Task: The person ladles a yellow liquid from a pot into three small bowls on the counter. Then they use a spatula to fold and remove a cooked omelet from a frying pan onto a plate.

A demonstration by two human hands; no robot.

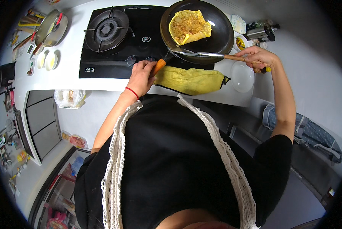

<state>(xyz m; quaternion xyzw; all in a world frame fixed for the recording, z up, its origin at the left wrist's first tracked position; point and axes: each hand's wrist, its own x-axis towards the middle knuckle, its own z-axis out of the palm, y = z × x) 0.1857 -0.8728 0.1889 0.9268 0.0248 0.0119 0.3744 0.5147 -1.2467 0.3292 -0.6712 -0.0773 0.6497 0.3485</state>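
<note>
My left hand (141, 76) is closed around the orange handle (159, 66) of a dark wok (221, 43). In the wok lies a yellow egg pancake (191, 27) with browned filling on top; its lower right edge is folded over. My right hand (258, 57) grips the wooden handle of a metal spatula (208, 54). The spatula's blade is at the wok's near rim, below the pancake and apart from it. A yellow-green cloth (191, 80) lies on the counter's front edge, beside my left hand.
A bare burner (106, 28) sits left of the wok on the black glass stove (145, 25). A white plate (242, 76), a small bowl of yellow liquid (240, 43) and bottles (259, 33) stand at right. A metal pot (51, 30) and two white bowls (51, 61) are at left.
</note>
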